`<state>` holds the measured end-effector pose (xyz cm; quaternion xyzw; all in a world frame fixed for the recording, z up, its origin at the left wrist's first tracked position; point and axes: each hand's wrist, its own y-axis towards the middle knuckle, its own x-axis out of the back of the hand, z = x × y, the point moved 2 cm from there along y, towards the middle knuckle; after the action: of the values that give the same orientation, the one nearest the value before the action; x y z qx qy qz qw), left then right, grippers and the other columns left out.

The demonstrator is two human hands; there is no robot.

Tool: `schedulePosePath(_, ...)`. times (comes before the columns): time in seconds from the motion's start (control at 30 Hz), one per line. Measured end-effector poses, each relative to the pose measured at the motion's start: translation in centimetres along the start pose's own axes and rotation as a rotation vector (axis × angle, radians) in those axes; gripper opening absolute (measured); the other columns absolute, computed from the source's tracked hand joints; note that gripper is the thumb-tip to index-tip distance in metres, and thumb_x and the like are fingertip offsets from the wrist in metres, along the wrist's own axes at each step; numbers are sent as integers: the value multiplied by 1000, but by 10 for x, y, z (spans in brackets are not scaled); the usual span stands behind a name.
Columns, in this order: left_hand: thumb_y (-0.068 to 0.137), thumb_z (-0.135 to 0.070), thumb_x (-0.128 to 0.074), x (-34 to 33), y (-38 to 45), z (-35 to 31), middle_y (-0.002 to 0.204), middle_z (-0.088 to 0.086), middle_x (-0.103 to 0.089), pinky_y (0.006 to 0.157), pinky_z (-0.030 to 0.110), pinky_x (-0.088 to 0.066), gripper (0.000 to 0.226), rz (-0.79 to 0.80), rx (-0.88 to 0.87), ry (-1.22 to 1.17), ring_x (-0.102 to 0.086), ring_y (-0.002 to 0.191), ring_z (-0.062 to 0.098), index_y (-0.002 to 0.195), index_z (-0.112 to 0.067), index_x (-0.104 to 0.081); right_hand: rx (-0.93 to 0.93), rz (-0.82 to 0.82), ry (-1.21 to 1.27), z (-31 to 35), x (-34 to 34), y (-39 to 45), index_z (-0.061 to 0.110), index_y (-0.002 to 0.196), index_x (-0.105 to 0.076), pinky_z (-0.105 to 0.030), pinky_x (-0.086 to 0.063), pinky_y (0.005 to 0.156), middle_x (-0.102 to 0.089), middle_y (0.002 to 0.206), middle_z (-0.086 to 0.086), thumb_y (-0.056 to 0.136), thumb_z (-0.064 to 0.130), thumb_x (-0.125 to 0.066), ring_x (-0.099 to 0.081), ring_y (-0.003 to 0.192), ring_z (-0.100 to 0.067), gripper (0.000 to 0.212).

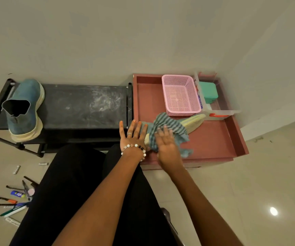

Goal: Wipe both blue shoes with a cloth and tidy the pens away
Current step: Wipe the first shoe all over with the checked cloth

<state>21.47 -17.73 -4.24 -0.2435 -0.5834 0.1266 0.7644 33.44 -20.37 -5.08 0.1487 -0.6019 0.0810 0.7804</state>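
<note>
One blue shoe (25, 110) stands on the left end of the black shoe rack (82, 105). The second blue shoe (193, 120) lies on its side on the pink tray table (214, 139), mostly covered by a striped blue cloth (169, 126); only its cream sole shows. My left hand (132, 137) rests flat with straight fingers against the shoe's near end. My right hand (166, 144) presses the cloth onto the shoe, fingers spread. Several pens (15, 199) lie scattered on the floor at the lower left.
A pink perforated basket (180, 95) and a clear box holding a green case (208, 92) stand at the back of the tray table. The rack's top is dusty. My black-clothed legs fill the foreground. Walls close in behind and to the right.
</note>
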Motion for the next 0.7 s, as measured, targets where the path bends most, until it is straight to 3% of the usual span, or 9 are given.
schedulePosePath(0.07,99,-39,-36,1,-2,2,154,3,32,99,69,24,72,43,20,36,37,137,29,153,-23,9,239,41,-23,9,-1,4,-6,114,-63,-60,-21,102,-61,121,-23,72,7,-41,-51,120,-43,50)
schedulePosePath(0.13,99,-41,-38,0,-3,4,153,3,34,95,69,27,74,47,33,-16,40,135,30,152,-26,10,330,61,-79,-12,12,13,0,113,-65,-61,-17,103,-65,118,-17,75,16,-59,-54,119,-38,41)
schedulePosePath(0.23,95,-64,-28,-2,1,7,153,3,33,91,68,31,79,-1,25,-128,37,137,29,145,-36,26,164,-44,-169,-56,27,17,-1,106,-68,-59,-12,110,-67,112,-18,62,9,-66,-53,120,-40,45)
schedulePosePath(0.3,93,-68,-27,-1,2,8,154,3,33,93,70,29,79,-5,21,-153,37,137,30,144,-39,27,-8,-77,-171,-51,23,12,-5,108,-66,-56,-10,114,-64,116,-23,60,6,-69,-48,122,-45,49)
schedulePosePath(0.4,98,-44,-41,5,0,10,153,5,34,97,73,24,78,40,17,-184,38,136,33,146,-40,20,-85,-12,-86,-2,0,10,-9,115,-61,-62,-24,106,-58,123,-28,65,-2,-63,-42,125,-51,50)
schedulePosePath(0.5,95,-20,-44,7,-2,14,152,4,36,97,73,23,73,81,43,-169,41,134,33,152,-37,-1,178,22,-45,16,-4,15,-9,106,-65,-60,-25,100,-65,112,-26,57,5,-61,-54,113,-50,51)
schedulePosePath(0.6,99,-42,-40,3,-1,14,152,5,36,95,73,24,69,75,33,-168,41,134,34,150,-40,6,286,-14,-156,-17,15,17,-1,105,-69,-60,-24,99,-68,110,-17,65,39,-68,-59,111,-39,57)
schedulePosePath(0.63,97,-56,-36,2,-1,14,153,5,34,95,73,25,71,59,20,-182,40,135,34,147,-43,13,231,-35,-180,-30,21,16,0,104,-69,-61,-23,99,-69,108,-16,65,37,-68,-60,111,-39,54)
schedulePosePath(0.7,92,-67,-30,0,1,15,154,4,31,95,73,25,75,24,11,-194,38,136,34,144,-45,20,57,-77,-181,-38,26,14,-3,102,-69,-64,-19,100,-68,108,-19,60,14,-72,-57,114,-42,46)
